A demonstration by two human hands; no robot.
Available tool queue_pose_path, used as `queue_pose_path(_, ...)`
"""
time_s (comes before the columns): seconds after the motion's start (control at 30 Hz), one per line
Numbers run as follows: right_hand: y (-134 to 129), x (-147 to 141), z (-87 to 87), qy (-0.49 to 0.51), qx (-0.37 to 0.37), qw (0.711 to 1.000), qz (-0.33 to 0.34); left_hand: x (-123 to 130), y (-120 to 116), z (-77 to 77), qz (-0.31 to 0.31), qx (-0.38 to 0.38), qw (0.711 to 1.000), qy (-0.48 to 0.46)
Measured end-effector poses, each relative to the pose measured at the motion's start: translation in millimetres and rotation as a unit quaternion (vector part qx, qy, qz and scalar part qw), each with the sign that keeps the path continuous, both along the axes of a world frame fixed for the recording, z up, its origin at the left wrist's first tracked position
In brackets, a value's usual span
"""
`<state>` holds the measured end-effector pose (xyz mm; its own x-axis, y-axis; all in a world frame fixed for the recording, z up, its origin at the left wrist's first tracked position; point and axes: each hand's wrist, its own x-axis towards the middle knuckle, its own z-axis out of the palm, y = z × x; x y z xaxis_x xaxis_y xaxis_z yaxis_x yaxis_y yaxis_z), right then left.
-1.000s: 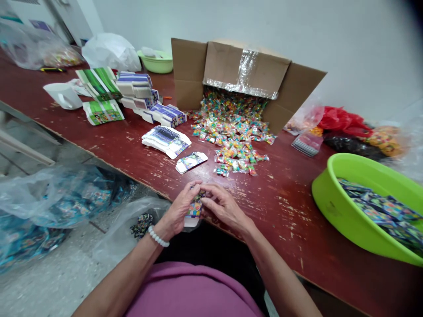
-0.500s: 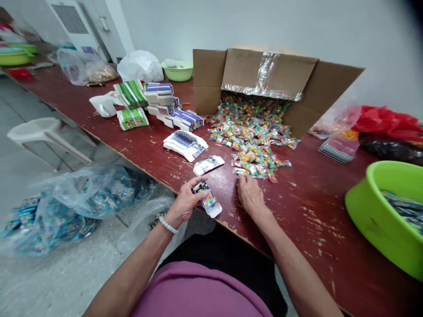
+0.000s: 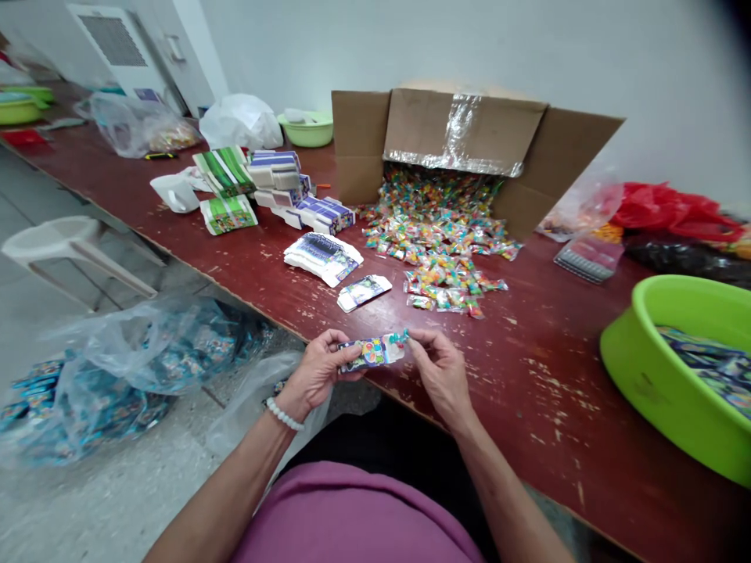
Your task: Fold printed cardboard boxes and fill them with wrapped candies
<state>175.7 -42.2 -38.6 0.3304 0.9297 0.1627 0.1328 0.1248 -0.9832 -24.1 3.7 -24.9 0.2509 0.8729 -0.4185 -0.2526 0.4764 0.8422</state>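
Note:
My left hand [image 3: 321,366] grips a small printed candy box [image 3: 369,353], tilted so its end points toward my right hand. At that end my right hand [image 3: 443,371] pinches a candy packet [image 3: 399,338] with bluish-green pieces, right at the box's white flap. Beyond my hands lies a flat carton [image 3: 364,292], and behind it a stack of flat cartons [image 3: 324,258]. Many wrapped candy packets [image 3: 449,274] spill across the table from a large cardboard box [image 3: 466,133] lying on its side.
A green tub [image 3: 651,367] with packed items stands at the right. Banded carton bundles [image 3: 228,215] and a white mug [image 3: 174,192] sit at the left. Below the table edge are a plastic bag of blue packets [image 3: 117,383] and a white stool [image 3: 64,238].
My right hand has moved from the candy pile back to the box, bringing a candy packet. My left hand has turned the box sideways toward it. The view has shifted slightly.

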Motion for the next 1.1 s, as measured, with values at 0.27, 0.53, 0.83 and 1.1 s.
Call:
queue_pose_path(0.27,-9.6,1.1,-0.6,-0.127,0.055,0.99,0.029,0.7,-20.5,4.5,-0.204,0.015,0.975,-0.085)
queue_pose_path(0.53,-10.9,7.6,11.4,-0.213,0.135,0.963,0.096,3.7,-17.4,12.7,-0.29,0.065,0.953,-0.06)
queue_pose_path(0.83,-13.5,11.6,7.7,-0.091,0.04,0.994,0.052,3.7,-22.3,13.8,-0.287,0.069,0.954,-0.057)
queue_pose_path(1.1,-20.6,7.7,24.2,-0.231,0.117,0.947,0.19,10.2,-24.4,8.4,-0.244,0.042,0.966,-0.073)
